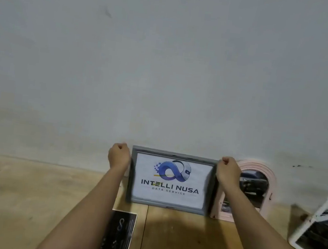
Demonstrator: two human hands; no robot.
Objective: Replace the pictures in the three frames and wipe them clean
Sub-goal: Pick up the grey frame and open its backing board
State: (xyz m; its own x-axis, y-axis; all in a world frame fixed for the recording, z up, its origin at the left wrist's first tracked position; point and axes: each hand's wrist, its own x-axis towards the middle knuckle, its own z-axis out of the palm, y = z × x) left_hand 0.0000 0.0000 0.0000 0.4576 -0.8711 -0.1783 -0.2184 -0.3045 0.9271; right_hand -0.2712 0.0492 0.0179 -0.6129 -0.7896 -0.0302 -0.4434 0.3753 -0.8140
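A black printed sheet of paper (120, 236) lies flat on the pale wooden tabletop (28, 190), closest to me, partly tucked under the person's left forearm. Both bare arms reach away from me to the grey rectangular picture frame (150, 201), which stands upright between the two hands, against the grey-white plastered wall (166, 63). The left hand (119, 156) has its fingers curled at the frame's upper left corner, and the right hand (228, 170) is curled the same way at the upper right corner — each grips its own side edge. Inside the frame sits a white print with a blue looped logo and the words "INTELLI NUSA DATA SERVICE" (169, 186).

Just beyond the right hand, on its outer side, a pink arched frame (256, 164) stands against the wall, touching or nearly touching the grey one, with a dark photograph in it. Further out from that hand — well apart — a white rectangular frame (311, 219) lies tilted on the tabletop, also holding a dark picture.
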